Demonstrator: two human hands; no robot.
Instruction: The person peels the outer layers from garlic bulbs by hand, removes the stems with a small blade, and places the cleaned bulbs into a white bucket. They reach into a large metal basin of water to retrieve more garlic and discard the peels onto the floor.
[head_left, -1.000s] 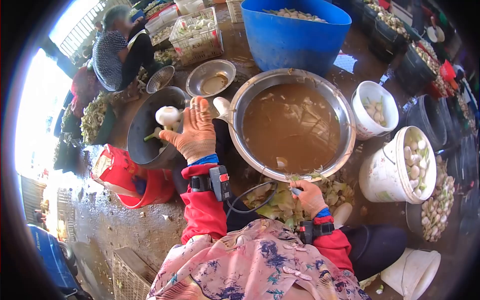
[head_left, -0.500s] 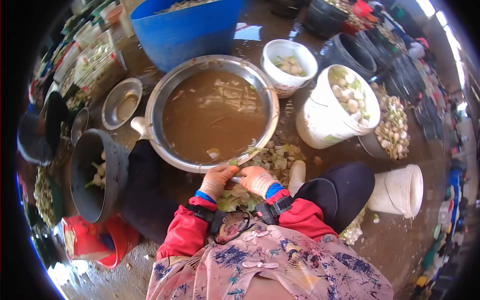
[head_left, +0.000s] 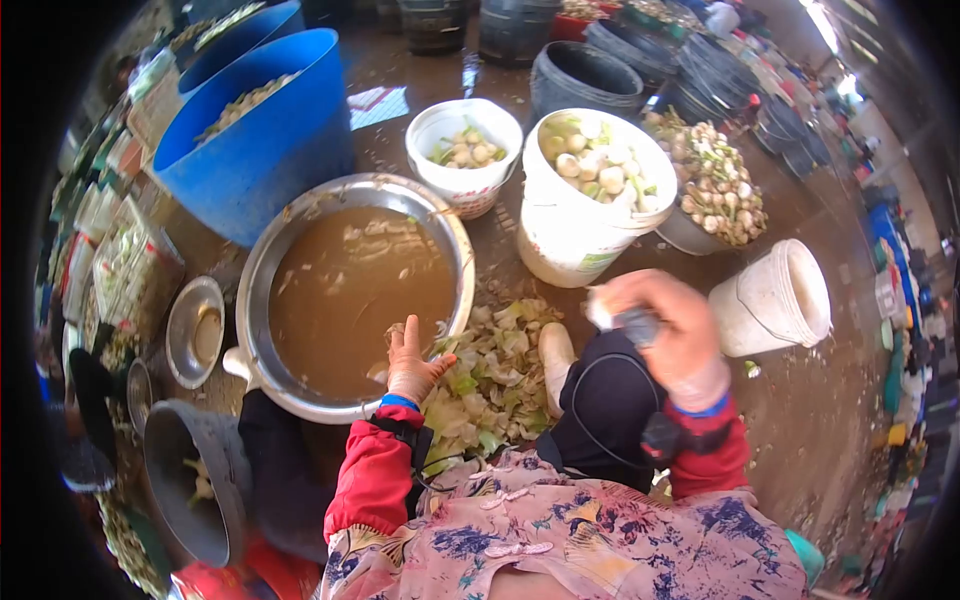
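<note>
My left hand (head_left: 412, 368) is open with fingers spread, over the near right rim of a wide metal basin (head_left: 262, 372) of muddy brown water (head_left: 350, 290). Nothing shows in its grip. Blurred by motion, my right hand (head_left: 680, 335) is raised above my right knee, its fingers curled round a dark grey handle-like object (head_left: 638, 325). A pale spot (head_left: 600, 310) shows at its fingertips, too smeared to name. Just beyond this hand stands a white bucket (head_left: 560, 235) heaped with whitish onion-like bulbs (head_left: 600, 165). Pale green peelings (head_left: 495, 370) lie between basin and boot.
A smaller white bucket (head_left: 465, 185) of bulbs and a blue tub (head_left: 265, 150) stand behind the basin. At right are a bulb heap (head_left: 725, 195) and a tipped white bucket (head_left: 760, 305). A dark bucket (head_left: 195, 480) and small metal bowl (head_left: 195, 335) sit left.
My hands have parted from working together by the basin rim. The left is spread near the basin; the right has swung right towards the bulb bucket. My view has turned right.
</note>
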